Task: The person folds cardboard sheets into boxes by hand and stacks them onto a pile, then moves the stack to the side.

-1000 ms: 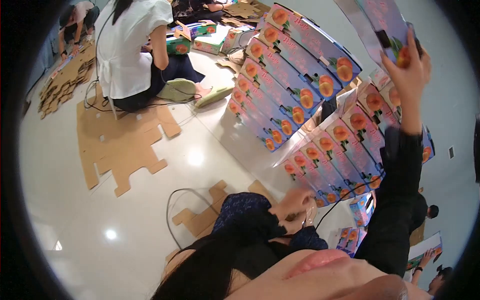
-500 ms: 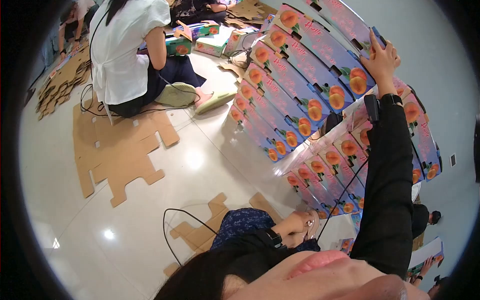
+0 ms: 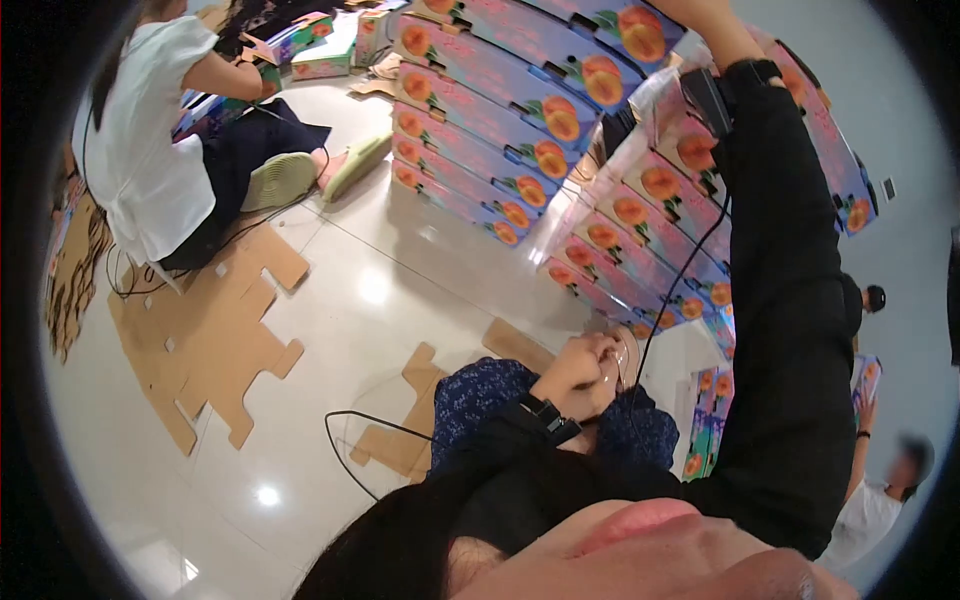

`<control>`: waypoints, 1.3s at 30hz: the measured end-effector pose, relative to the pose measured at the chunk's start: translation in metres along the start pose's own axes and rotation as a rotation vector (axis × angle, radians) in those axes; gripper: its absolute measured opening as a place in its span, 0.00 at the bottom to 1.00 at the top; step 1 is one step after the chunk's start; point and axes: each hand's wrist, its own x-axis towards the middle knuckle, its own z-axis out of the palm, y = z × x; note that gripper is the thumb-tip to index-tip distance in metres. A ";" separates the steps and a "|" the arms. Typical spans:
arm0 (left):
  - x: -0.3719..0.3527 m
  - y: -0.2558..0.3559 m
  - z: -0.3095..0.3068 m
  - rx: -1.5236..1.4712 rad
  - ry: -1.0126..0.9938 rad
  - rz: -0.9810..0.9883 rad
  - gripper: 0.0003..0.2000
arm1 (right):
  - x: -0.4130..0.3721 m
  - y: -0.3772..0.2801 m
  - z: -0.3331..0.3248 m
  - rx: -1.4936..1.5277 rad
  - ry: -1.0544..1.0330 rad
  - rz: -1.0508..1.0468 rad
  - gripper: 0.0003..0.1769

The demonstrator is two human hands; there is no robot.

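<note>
Only the back and wrist of my right hand (image 3: 705, 12) show at the top edge, beside the upper peach-printed boxes (image 3: 600, 80). Its fingers are out of frame, so what they touch is hidden. Low down, my left hand (image 3: 580, 372) is closed, its fingers curled near a sandalled foot (image 3: 627, 360) and the dark blue patterned cloth (image 3: 485, 395). Anything inside those fingers cannot be made out. Another stack of peach-printed boxes (image 3: 630, 215) stands beside the first. Both of my wrists carry dark straps.
A person in a white top (image 3: 150, 160) sits on the floor at upper left, handling a green box. Flattened cardboard (image 3: 205, 325) lies behind them, with more cardboard (image 3: 405, 410) near me. A black cable (image 3: 680, 275) crosses before the boxes. Another person (image 3: 875, 515) is at lower right.
The view has shifted, moving the boxes and the seated person left and up. My right hand's fingers have left the frame at the top. My left hand now shows more clearly, with curled fingers.
</note>
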 end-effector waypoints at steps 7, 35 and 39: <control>0.003 0.003 -0.006 0.113 -0.031 -0.010 0.10 | -0.007 -0.001 0.001 -0.037 0.014 -0.064 0.40; 0.005 -0.043 -0.024 0.172 -0.282 -0.402 0.14 | -0.289 0.313 -0.095 -0.349 -0.179 0.173 0.63; -0.001 -0.056 -0.028 0.138 -0.257 -0.418 0.14 | -0.295 0.310 -0.084 -0.124 -0.001 0.124 0.61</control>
